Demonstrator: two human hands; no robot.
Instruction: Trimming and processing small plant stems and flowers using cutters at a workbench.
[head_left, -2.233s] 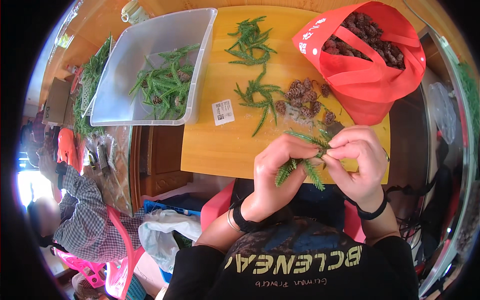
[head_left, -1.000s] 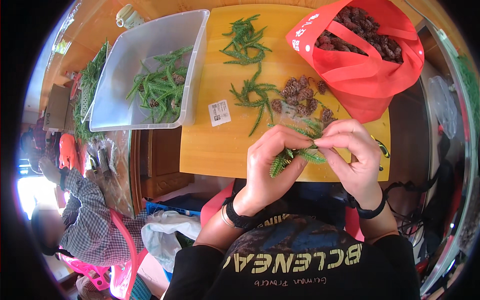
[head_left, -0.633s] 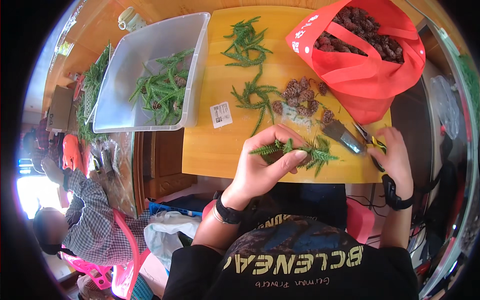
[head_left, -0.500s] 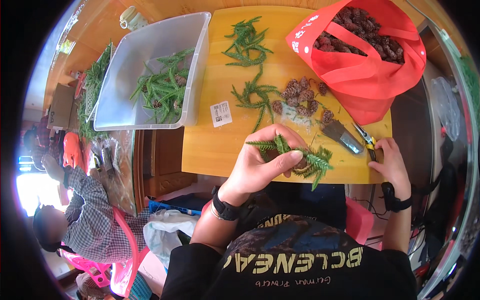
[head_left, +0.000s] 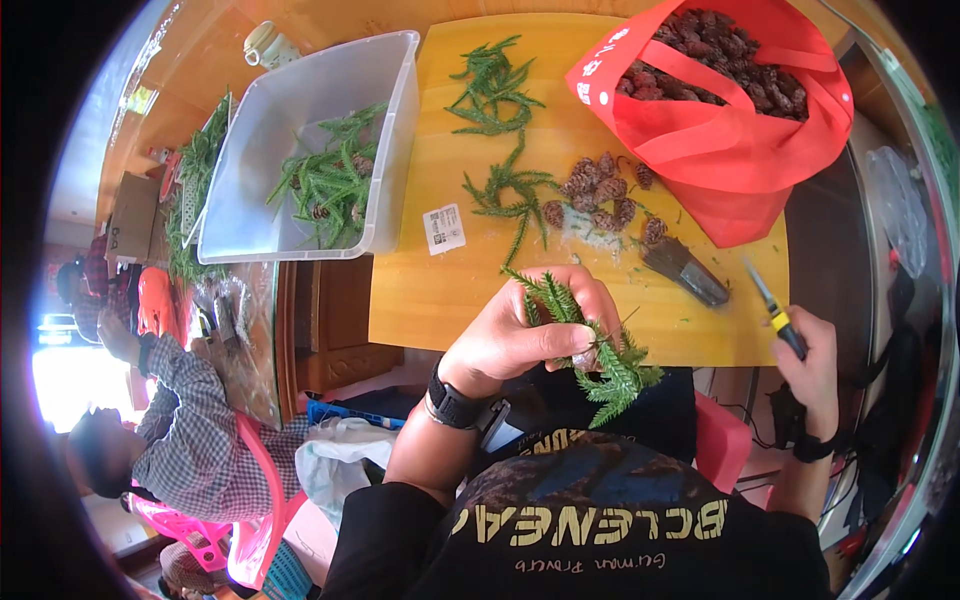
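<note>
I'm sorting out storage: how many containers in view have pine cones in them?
2: the red bag at the far right of the yellow table, holding many pine cones, and the clear bin at the left, with cones among green sprigs. Others may be hidden.

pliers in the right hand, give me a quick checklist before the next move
1. Pliers in right hand, held by the handles: ok.
2. Greenery pinched in left hand: ok.
3. Pliers' tip at the greenery: not ok, well apart.
4. Plier jaws open: cannot tell.
5. Pliers apart from the red bag: ok.
6. Loose cones on the table: ok.
</note>
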